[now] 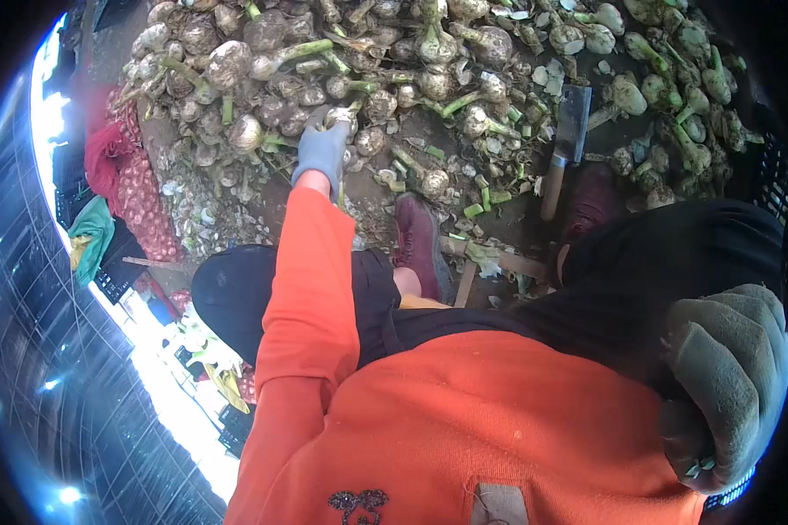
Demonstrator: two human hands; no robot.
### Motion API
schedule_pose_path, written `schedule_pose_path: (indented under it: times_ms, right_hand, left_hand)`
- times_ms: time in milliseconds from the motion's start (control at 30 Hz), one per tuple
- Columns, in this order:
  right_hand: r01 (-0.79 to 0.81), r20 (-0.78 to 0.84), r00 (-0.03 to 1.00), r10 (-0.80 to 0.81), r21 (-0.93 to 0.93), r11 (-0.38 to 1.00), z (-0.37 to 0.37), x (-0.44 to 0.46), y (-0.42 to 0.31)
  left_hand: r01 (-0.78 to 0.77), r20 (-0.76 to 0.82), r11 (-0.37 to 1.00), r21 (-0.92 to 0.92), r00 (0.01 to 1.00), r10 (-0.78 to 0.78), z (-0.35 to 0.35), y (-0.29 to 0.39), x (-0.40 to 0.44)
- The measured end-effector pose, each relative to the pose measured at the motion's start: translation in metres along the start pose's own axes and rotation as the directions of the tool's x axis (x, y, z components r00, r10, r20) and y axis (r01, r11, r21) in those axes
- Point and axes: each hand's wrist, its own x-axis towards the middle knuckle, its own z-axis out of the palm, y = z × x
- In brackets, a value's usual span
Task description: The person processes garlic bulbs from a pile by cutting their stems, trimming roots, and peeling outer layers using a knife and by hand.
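Note:
My left hand (324, 144), in a grey glove, reaches into the heap of dirty garlic bulbs (267, 31). Its fingers are closed around a garlic bulb (343, 115) with a stem, partly hidden by the glove. Close to the camera at the right is my right hand (727, 385), gloved, with its fingers curled inward. The inside of that hand is hidden, so I cannot make out what it holds. A cleaver (573, 122) with a wooden handle (552, 185) lies between the garlic and my legs, apart from both hands.
Trimmed stem pieces (474, 210) and peelings litter the ground by my dark red shoe (418, 241). More garlic with stems (692, 131) lies at the right, beside a black crate (775, 179). A red mesh sack (140, 197) and a green bag (94, 234) stand at the left.

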Motion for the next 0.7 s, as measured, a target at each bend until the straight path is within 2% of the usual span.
schedule_pose_path:
  times_ms: [100,133,167,233,267,400,467,533,567,633,667,700]
  right_hand:
    - [-0.059,0.010,0.998,0.059,0.028,0.998,0.023,0.006,0.004]
    - [-0.074,0.012,0.997,0.074,0.038,0.996,0.030,0.009,0.005]
    - [-0.083,0.011,0.996,0.083,0.047,0.995,0.037,0.012,0.006]
    - [-0.104,0.017,0.994,0.104,0.051,0.993,0.050,0.016,0.008]
    - [-0.113,0.023,0.993,0.112,0.052,0.992,0.056,0.018,0.008]
    - [-0.126,0.027,0.992,0.124,0.069,0.990,0.070,0.025,0.009]
    - [-0.134,0.035,0.991,0.132,0.067,0.989,0.073,0.024,0.007]
    - [-0.142,0.040,0.989,0.139,0.060,0.988,0.075,0.020,0.005]
    - [-0.148,0.046,0.988,0.146,0.062,0.987,0.076,0.019,0.004]
    - [-0.156,0.048,0.987,0.153,0.063,0.986,0.082,0.018,0.003]
    - [-0.154,0.046,0.987,0.151,0.063,0.986,0.084,0.018,0.004]
    - [-0.159,0.045,0.987,0.157,0.065,0.985,0.088,0.018,0.004]
  left_hand:
    - [0.053,0.082,0.996,0.070,0.995,-0.059,0.002,-0.001,0.021]
    - [0.049,0.104,0.989,0.143,0.993,-0.064,0.006,0.000,0.028]
    - [0.010,0.016,0.927,0.375,1.000,-0.017,0.012,0.001,0.035]
    - [0.002,-0.110,0.650,0.760,0.986,0.126,0.037,0.016,0.024]
    - [0.040,-0.127,0.623,0.781,0.987,0.096,0.041,0.017,0.022]
    - [-0.125,0.079,0.877,0.465,0.992,0.099,0.028,0.022,-0.011]
    - [-0.055,0.205,0.985,0.165,0.979,0.021,0.009,0.017,-0.025]
    - [0.006,0.318,0.991,-0.136,0.947,0.038,-0.013,0.020,-0.046]
    - [0.044,0.287,0.959,-0.279,0.957,0.039,-0.023,0.011,-0.040]
    - [0.068,0.033,0.978,-0.199,0.997,-0.063,-0.045,-0.026,-0.011]
    - [0.132,-0.032,0.983,-0.131,0.990,-0.137,-0.066,-0.069,0.026]
    - [0.200,-0.100,0.978,-0.063,0.973,-0.206,-0.070,-0.072,0.031]
